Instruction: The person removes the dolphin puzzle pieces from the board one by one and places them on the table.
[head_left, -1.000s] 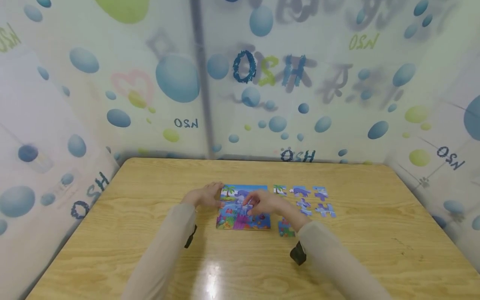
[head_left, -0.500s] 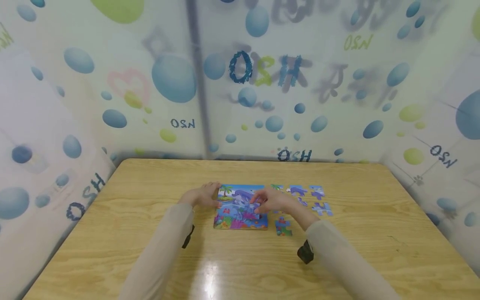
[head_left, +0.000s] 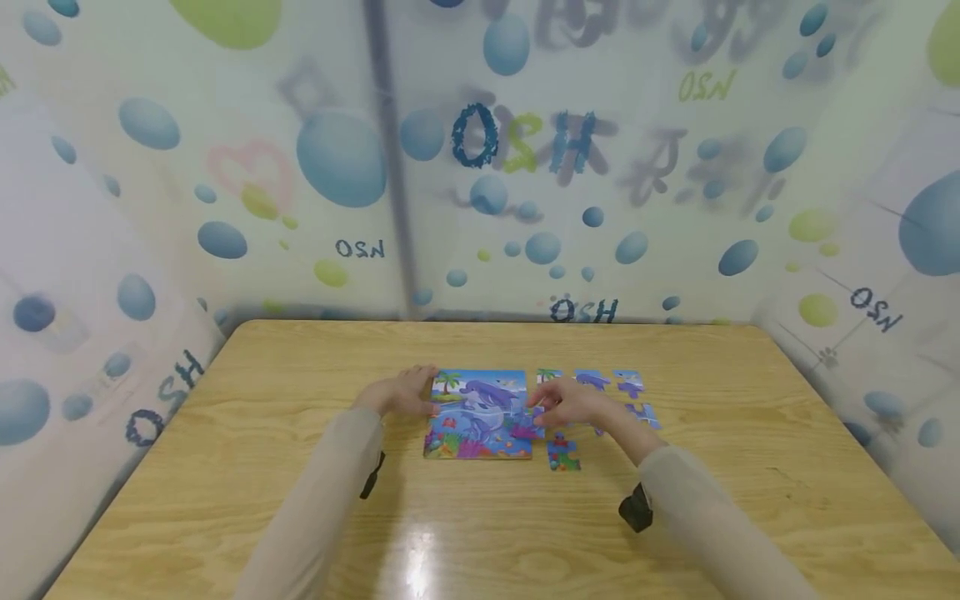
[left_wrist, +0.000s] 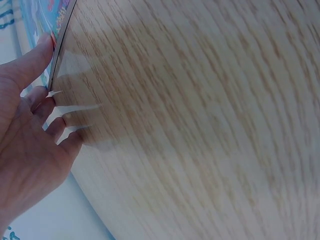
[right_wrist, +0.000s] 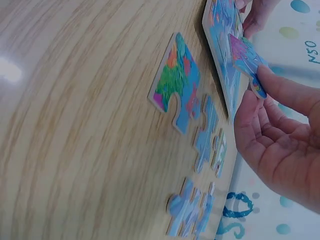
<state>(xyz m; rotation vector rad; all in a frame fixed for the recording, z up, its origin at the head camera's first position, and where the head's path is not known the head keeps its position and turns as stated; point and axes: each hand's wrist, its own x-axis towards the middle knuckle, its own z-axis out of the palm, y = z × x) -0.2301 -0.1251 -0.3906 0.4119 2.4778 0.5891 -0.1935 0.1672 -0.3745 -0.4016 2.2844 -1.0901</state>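
A puzzle board with a dolphin picture (head_left: 480,393) lies flat on the wooden table. My left hand (head_left: 399,393) rests along its left edge; in the left wrist view the thumb (left_wrist: 37,61) touches the board while the other fingers are slightly bent beside the edge. Over the board's right edge, my right hand (head_left: 576,405) pinches a puzzle piece (right_wrist: 245,54) between thumb and fingers. That piece is tilted and shows pink coral on blue. Beside the board lies a loose corner piece (head_left: 563,452) with green plants and a red creature.
Several more loose pieces lie right of the board, among them a dolphin piece (head_left: 592,380) and a top-right one (head_left: 628,383). My right hand and forearm partly cover others. A patterned curtain (head_left: 480,242) stands behind the table (head_left: 315,500).
My right hand has moved right across the board with the coral piece, from the middle to the right edge. My left hand stays at the left edge. The head view has shifted slightly.
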